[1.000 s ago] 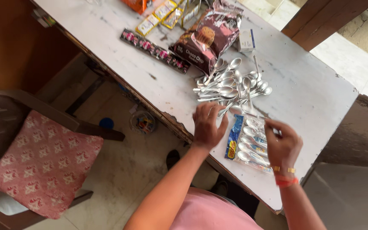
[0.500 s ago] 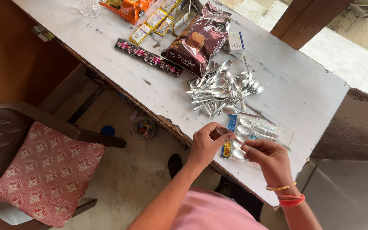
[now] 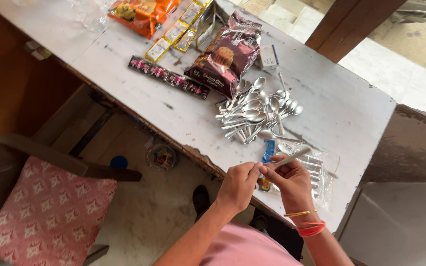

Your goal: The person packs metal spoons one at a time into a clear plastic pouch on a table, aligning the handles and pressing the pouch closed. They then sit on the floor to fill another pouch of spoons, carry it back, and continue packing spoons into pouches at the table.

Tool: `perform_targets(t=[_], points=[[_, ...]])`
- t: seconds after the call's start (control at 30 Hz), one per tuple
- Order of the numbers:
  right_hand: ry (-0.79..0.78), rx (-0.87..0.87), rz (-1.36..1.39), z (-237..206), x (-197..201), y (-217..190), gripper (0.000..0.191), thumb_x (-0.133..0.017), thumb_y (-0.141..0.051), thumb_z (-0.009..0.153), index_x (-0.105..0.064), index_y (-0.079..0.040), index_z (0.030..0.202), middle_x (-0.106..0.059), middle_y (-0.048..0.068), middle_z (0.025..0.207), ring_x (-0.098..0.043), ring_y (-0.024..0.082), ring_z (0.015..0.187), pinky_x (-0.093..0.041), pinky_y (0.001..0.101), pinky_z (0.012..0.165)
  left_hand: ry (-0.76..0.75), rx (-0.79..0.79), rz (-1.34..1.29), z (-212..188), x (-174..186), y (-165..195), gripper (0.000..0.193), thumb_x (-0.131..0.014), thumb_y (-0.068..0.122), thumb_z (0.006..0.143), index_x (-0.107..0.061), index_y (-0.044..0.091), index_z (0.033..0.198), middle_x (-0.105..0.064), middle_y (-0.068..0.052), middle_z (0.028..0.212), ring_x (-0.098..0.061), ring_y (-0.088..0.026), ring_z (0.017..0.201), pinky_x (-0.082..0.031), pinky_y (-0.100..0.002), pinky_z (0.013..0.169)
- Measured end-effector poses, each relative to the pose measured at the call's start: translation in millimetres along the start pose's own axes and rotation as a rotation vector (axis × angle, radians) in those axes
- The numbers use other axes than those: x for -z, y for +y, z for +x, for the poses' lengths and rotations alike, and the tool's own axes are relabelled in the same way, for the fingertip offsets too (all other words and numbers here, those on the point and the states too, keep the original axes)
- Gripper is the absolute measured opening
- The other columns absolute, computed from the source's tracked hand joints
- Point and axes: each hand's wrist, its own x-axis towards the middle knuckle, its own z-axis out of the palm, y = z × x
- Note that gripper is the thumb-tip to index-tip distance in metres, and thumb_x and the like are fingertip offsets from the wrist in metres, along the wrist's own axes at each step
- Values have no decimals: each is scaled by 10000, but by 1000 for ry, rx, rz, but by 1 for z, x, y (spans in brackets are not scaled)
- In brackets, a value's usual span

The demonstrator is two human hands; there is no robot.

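Both hands met over the near edge of the white desk (image 3: 124, 54). The right hand (image 3: 292, 182) was closed around a single steel spoon (image 3: 292, 157), its handle pinched between thumb and fingers and the bowl end pointing up and to the right above the desk. The left hand (image 3: 237, 184) was curled, its fingertips touching the lower end of that same spoon just beside the right thumb. Directly beneath the hands lay a clear plastic packet of spoons (image 3: 316, 167) with a blue label at its left end. A loose heap of spoons (image 3: 255, 111) lay spread farther up the desk, near a brown snack bag (image 3: 225, 56) and a strip of dark sachets (image 3: 168, 76). A red patterned cushion (image 3: 45, 212) sat on a chair to the left.
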Motion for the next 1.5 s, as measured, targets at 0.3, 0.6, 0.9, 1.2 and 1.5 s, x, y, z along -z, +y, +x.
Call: perform_targets(t=[0.3,0.6,0.9,1.2,1.5], points=[[129,95,-19,3,-9,15,360,-751,-22,890,-572,28,1199,-741,97,911,-717,144,828,-585,281,727,-66,-77,116,7,12,0,425,-743,358,913,-636,-40,808,-642,-146,637,-548,-180,536,-451,-362,529],[303,-25,38,-28,7,15,271,-621,-111,985,-585,21,1218,-749,118,1005,-757,170,909,-625,317,781,-114,-228,377,21,6,-15,236,-632,213,990,-689,19,869,-705,-162,756,-689,-359,698,-518,-450,584],[432,35,35,-57,92,-7,296,-590,-112,1031,-609,84,1253,-732,187,1101,-729,227,938,-622,333,854,-285,-432,405,25,-25,-2,203,-639,146,934,-771,145,1089,-735,-100,871,-678,-335,816,-539,-437,701],[620,266,35,-59,193,-21,238,-664,-51,1078,-649,80,1277,-718,136,1081,-735,205,926,-632,340,865,217,-687,605,59,-55,-45,171,-696,91,923,-697,55,1091,-714,-117,1047,-644,-326,1069,-512,-437,973],[644,229,-126,-29,211,-7,200,-717,-58,1018,-702,69,1172,-729,134,991,-737,192,834,-636,293,759,238,-637,934,52,-61,-66,366,-636,222,990,-665,65,1319,-677,-69,1371,-526,-299,1310,-408,-457,1061]])
